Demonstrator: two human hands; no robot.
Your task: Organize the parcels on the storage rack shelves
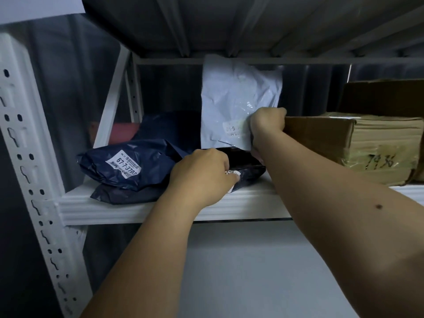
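Risk first: the right hand pinches only the lower right edge of a pale mailer, which stands upright with its top near the shelf above. That film looks thin and slick; a pull from one corner could tear it, peel its label, or let it slide out of the grip and flop onto the dark bags below. The left hand curls over a dark bag lying flat just under the right grip, fingers bent on its front edge by a small white label; I cannot see the fingertips, so how firmly it pinches is unclear. Dragging that bag forward could pull it over the shelf lip, since the glossy plastic gives little friction on painted metal.

Left of the left grip lies a navy bag, puffy, crinkled and shiny, stacked on a flatter dark one. Right of the right grip, touching the knuckles, sits a carton, rigid, brown, wrapped in tape with a handwritten number. Behind, far left, something red is dimly visible. The rack post is white perforated steel.
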